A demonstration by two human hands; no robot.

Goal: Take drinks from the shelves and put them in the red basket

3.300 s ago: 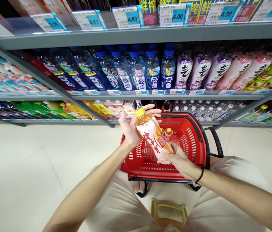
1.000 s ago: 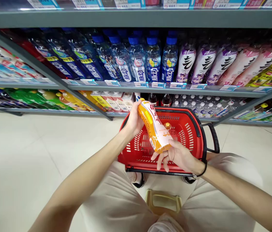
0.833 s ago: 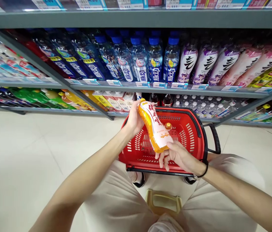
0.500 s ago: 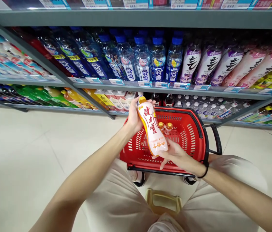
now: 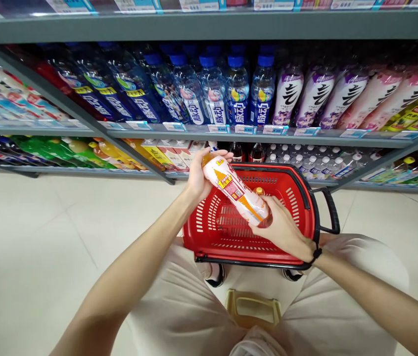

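A drink bottle [image 5: 235, 190] with a pink and white label and an orange cap end lies tilted across both my hands, over a red shopping basket [image 5: 212, 247]. My left hand [image 5: 198, 178] is closed around its upper end, which partly hides the cap. At the base, my right hand [image 5: 283, 225] grips it with thumb and fingers; a black band circles that wrist. The label side with a yellow and red print faces up. Inside the basket an orange bottle cap [image 5: 258, 191] shows behind the held bottle; the rest there is hidden.
Ahead, a shelf [image 5: 194, 132] carries blue-capped bottles [image 5: 236, 91] and white-and-purple bottles [image 5: 288, 96]. Cartons [image 5: 171, 154] and small white-capped bottles [image 5: 301, 160] fill the lower level. The basket's black handle [image 5: 330, 210] juts right. A yellowish stool [image 5: 255, 306] is between my legs.
The bottle has been turned about its length, from the red lettering to the yellow and red print. Its base has swung right and up, and my right hand has shifted its grip around the base.
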